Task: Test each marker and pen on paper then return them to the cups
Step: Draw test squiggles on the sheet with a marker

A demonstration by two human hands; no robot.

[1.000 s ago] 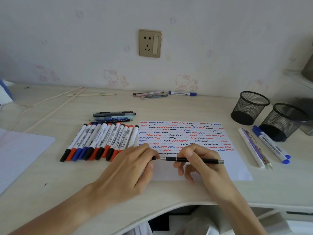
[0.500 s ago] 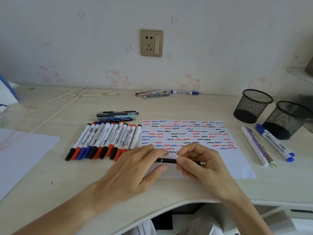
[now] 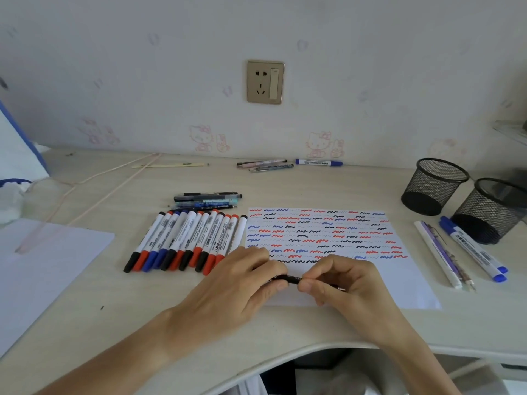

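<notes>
A thin black pen (image 3: 291,278) lies level between my two hands, just above the lower part of the scribbled paper (image 3: 405,286). My left hand (image 3: 236,283) pinches its left end and my right hand (image 3: 342,283) grips its right part, so little of the pen shows. A row of several white markers (image 3: 188,240) with black, red and blue caps lies left of the paper. Two black mesh cups (image 3: 436,186) (image 3: 496,209) stand at the right.
Several dark pens (image 3: 206,199) lie behind the marker row. More pens (image 3: 265,165) and a blue marker (image 3: 318,162) lie by the wall. Two blue-capped markers (image 3: 473,249) and slim pens (image 3: 439,252) lie in front of the cups. A blank sheet (image 3: 42,266) lies at left.
My hands have drawn together along the black pen; its exposed length shrank from long to a short bit. My right hand slid left over the pen's right part.
</notes>
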